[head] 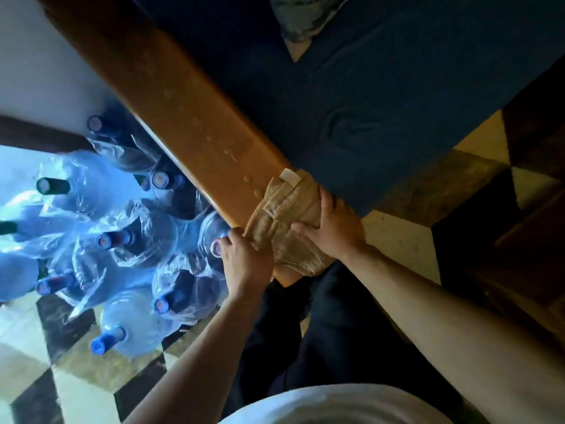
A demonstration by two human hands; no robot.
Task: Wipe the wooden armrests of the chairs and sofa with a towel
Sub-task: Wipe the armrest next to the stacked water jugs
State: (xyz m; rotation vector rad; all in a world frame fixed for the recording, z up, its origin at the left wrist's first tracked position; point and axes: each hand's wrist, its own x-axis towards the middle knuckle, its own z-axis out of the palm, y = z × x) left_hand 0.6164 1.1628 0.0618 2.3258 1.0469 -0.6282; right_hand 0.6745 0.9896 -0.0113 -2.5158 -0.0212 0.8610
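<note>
Beige terry towel point(287, 221) lies draped over the near end of the wooden armrest point(183, 117), and I have both hands on it. My right hand point(333, 224) presses it from the seat side, fingers point(302, 229) spread flat across the cloth, thumb along the inner edge. My left hand point(244, 258) grips the towel's outer edge, fingers curled into the fabric. Water droplets point(229, 154) bead on the bare wood farther up. Blue seat cushion point(382, 117) lies to the right; large blue water jugs point(128, 246) crowd the checkered floor point(61, 377) on the left.
</note>
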